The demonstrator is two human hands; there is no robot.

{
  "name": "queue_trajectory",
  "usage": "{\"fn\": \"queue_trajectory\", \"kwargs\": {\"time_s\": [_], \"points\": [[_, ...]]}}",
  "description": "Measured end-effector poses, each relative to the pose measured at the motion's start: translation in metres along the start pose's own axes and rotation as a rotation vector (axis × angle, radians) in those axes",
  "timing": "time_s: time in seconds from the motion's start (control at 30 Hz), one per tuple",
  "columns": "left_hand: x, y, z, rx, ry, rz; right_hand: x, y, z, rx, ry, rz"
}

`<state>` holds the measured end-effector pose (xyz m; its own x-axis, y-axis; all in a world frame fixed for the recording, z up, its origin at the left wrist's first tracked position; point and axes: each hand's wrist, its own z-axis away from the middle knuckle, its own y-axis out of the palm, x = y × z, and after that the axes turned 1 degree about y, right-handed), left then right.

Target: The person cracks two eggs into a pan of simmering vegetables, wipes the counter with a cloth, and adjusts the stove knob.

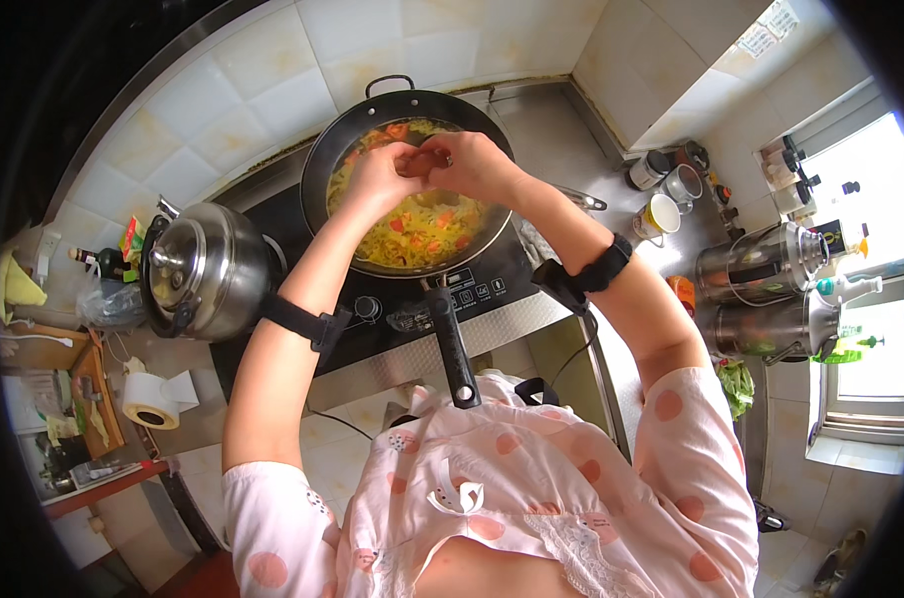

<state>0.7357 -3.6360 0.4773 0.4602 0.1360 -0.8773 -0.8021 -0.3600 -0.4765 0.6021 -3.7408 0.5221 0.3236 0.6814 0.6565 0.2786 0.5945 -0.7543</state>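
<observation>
Both my hands meet above a black wok (317,179) on the dark cooktop (347,314). Yellow broth with orange-red pieces and shredded bits (414,232) fills the wok. My left hand (384,176) has its fingers curled against those of my right hand (470,168). Something reddish-brown seems to lie between the fingertips; whether it is food or shaded fingers I cannot tell, nor which hand grips it. The wok's long black handle (453,344) points towards my body.
Left of the wok stands a steel pressure cooker (205,269). A metal utensil handle (582,198) sticks out on the right. Farther right are a yellow-white mug (657,217), a glass mug (682,183), jars and two steel vacuum flasks (758,261). A paper roll (151,400) sits at the left.
</observation>
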Motion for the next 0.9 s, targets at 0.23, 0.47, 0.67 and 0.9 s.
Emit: {"fn": "queue_trajectory", "kwargs": {"time_s": [0.23,0.47,0.67,0.9], "points": [[0.015,0.009,-0.005,-0.023,-0.026,0.035,-0.018,0.015,-0.006,-0.052,-0.002,-0.009],[0.018,0.012,-0.006,0.013,-0.113,0.124,-0.028,0.017,-0.005,-0.048,-0.101,-0.050],[0.004,0.009,-0.001,0.079,-0.143,0.210,-0.030,0.007,0.000,0.116,0.020,-0.294],[0.009,0.014,-0.003,0.133,-0.179,0.296,-0.038,0.018,-0.004,-0.016,-0.046,-0.137]]}}
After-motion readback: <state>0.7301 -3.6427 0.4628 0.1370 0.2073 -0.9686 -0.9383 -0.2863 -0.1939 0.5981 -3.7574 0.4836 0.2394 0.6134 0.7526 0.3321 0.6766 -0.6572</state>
